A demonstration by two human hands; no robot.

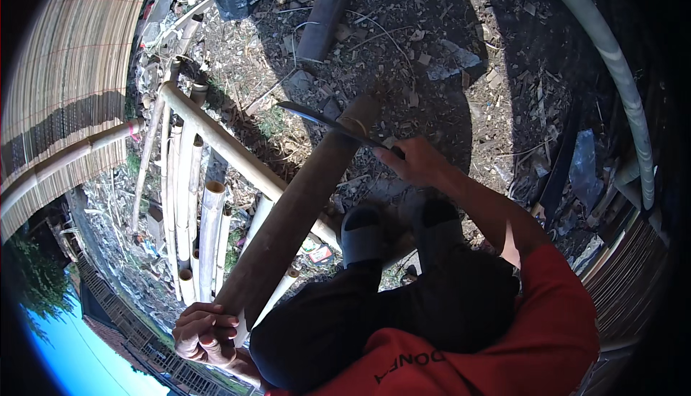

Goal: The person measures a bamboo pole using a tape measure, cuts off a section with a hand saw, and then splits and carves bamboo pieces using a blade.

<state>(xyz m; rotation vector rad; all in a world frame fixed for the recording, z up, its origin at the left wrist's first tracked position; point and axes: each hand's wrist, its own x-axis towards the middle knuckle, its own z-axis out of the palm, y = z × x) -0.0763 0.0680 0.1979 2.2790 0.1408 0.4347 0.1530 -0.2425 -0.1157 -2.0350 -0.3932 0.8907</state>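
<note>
A thick brown bamboo pole (pixel 288 209) slants from my lower left up toward the middle of the view, its far end near the ground. At its near end is my left hand (pixel 207 335), the fingers curled and closed against the pole. My right hand (pixel 417 162) is wrapped round the dark handle of a machete (pixel 317 117). The long blade lies crosswise over the pole close to its far end, where a paler band (pixel 354 126) shows on the surface. Whether the edge has cut in cannot be made out.
A light bamboo rail (pixel 230 150) crosses beneath the pole, with several upright bamboo stems (pixel 209 230) to its left. Another dark pole (pixel 330 14) lies ahead on the chip-strewn ground. My sandalled feet (pixel 362 234) stand beside the pole. A slatted bamboo screen (pixel 72 43) rises far left.
</note>
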